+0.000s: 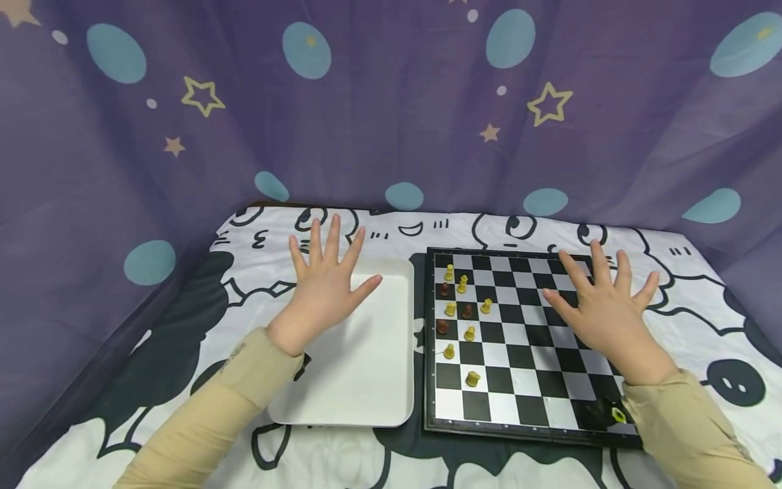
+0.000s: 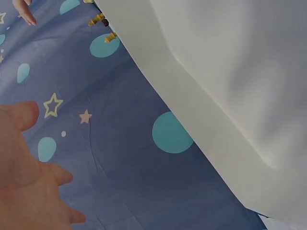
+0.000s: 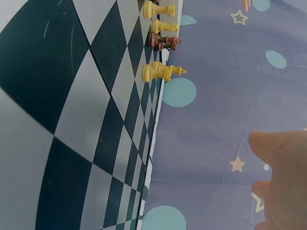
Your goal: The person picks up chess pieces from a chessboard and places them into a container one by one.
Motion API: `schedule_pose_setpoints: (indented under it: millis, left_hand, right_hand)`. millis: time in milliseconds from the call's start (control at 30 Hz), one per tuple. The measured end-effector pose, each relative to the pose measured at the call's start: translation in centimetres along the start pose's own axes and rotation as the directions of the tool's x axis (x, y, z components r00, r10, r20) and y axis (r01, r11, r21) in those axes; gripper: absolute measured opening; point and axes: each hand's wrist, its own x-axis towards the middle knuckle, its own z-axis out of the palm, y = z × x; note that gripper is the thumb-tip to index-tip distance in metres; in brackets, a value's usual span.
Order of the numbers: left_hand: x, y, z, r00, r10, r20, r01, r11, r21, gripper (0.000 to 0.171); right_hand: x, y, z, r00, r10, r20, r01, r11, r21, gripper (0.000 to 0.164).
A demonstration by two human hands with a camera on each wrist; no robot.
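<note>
My left hand is spread over the white tray, fingers straight and holding nothing. The right hand, also with fingers spread and nothing in it, hovers above the right side of a black-and-white chessboard. On the board's left side stand several yellow chess pieces and a few dark red ones. In the left wrist view the thumb and fingertips of the left hand show beside the tray wall. The right wrist view shows part of the right hand away from the board's squares.
A white cloth with black cartoon drawings covers the table. Behind it hangs a purple curtain with stars and blue ovals. The tray and chessboard lie side by side, a narrow gap between them. Dark wrist gear shows by the right sleeve.
</note>
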Motion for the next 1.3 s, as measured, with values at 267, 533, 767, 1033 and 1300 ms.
schedule_pose_setpoints:
  millis: [267,533,767,1033,1300]
  left_hand:
    - [0.6,0.6,0.5,0.999,0.016,0.039,-0.016,1.0,0.006,0.079]
    - [0.7,1.0,0.8,0.997,0.032,0.063,-0.034,0.999,0.025,0.078]
    - [0.7,1.1,0.9,0.997,0.036,0.075,-0.037,0.999,0.005,0.077]
    - [1.2,1.3,1.1,0.991,0.058,0.121,-0.055,0.998,-0.025,0.074]
    - [2.6,1.8,0.7,0.975,0.174,0.14,-0.167,0.984,-0.061,0.067]
  right_hand:
    - [0.1,-0.6,0.9,0.994,-0.074,0.076,0.077,0.997,-0.032,0.072]
    - [0.3,-0.9,2.1,0.975,-0.109,0.195,0.132,0.985,-0.107,0.076]
    - [0.8,-0.8,3.1,0.923,-0.128,0.362,0.16,0.985,-0.059,0.078]
    - [0.8,-0.5,3.1,0.891,-0.177,0.418,0.21,0.977,-0.035,0.082]
    - [0.8,-0.6,3.7,0.891,-0.179,0.416,0.216,0.976,-0.042,0.081]
